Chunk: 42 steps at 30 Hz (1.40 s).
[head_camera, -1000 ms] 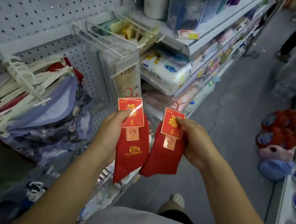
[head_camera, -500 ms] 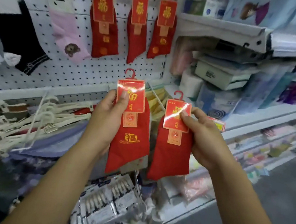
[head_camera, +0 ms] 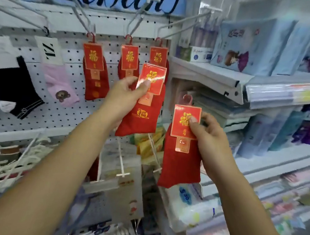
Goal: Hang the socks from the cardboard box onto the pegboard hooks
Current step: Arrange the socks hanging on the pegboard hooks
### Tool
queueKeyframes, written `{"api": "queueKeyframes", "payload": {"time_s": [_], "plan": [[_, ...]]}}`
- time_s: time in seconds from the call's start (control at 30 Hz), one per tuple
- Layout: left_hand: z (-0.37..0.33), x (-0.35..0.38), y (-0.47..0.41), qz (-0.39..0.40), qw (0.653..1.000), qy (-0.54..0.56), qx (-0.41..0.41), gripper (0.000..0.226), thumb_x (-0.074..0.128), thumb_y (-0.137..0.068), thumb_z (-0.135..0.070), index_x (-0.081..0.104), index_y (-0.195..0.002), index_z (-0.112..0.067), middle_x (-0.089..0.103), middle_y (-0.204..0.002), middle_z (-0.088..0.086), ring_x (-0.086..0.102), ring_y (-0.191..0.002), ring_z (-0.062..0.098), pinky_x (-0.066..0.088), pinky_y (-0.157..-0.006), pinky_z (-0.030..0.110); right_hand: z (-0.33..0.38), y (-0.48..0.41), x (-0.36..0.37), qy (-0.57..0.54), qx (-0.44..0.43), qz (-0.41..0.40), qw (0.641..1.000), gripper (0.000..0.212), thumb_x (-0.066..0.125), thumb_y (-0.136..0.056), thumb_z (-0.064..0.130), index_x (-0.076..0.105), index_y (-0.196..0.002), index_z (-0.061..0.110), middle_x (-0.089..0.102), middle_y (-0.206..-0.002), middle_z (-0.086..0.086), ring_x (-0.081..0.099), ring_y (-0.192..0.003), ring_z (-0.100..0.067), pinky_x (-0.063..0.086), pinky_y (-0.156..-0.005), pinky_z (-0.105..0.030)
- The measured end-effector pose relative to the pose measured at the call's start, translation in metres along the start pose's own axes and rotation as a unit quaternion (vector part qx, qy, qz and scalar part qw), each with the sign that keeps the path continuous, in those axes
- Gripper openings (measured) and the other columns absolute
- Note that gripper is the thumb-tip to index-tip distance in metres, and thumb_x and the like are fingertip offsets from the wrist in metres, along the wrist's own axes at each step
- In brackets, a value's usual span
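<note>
Up at the pegboard (head_camera: pixel 64 115), the left hand (head_camera: pixel 124 93) pinches a red sock pair (head_camera: pixel 142 116) by its gold "福" card (head_camera: pixel 153 75), thumb over curled fingers, while the right hand (head_camera: pixel 213 140) likewise pinches a second pair (head_camera: pixel 179 166) lower down.

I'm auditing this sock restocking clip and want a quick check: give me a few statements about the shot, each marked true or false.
1. The left hand pinches the left-hand pack and the right hand pinches the right-hand pack; both packs are red socks. True.
2. Three hanging red packs are on the pegboard hooks. True.
3. The right-hand pack hangs from a hook. False: its hanger is free, and only the hand holds it.
4. The pink sock hangs to the right of the hanging red packs. False: it hangs to their left.
5. The left-hand pack is held lower than the right-hand pack. False: it is held higher.
</note>
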<state>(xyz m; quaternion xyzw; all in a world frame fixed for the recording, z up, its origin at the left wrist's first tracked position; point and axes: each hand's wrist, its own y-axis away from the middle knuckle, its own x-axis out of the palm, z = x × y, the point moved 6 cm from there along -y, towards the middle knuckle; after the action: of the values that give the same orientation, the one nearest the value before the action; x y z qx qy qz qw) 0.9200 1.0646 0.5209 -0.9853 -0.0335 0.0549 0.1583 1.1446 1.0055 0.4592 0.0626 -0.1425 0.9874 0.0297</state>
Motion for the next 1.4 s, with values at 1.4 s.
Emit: {"api": "queueKeyframes", "payload": {"time_s": [1.4], "plan": [[0.027,-0.075,-0.055,-0.256,0.962,-0.087,0.027,0.014,0.066,-0.096,-0.033,0.063,-0.096,-0.019,0.071,-0.094,-0.002,0.071,-0.087,0.014,0.058,-0.085,0.038,0.000,-0.056,0.059,0.035,-0.016,0.050,0.998,0.021,0.057,-0.102,0.032,0.061,-0.122,0.028,0.076,-0.105,0.003,0.076,-0.089,-0.016,0.060,-0.070,-0.030]]}}
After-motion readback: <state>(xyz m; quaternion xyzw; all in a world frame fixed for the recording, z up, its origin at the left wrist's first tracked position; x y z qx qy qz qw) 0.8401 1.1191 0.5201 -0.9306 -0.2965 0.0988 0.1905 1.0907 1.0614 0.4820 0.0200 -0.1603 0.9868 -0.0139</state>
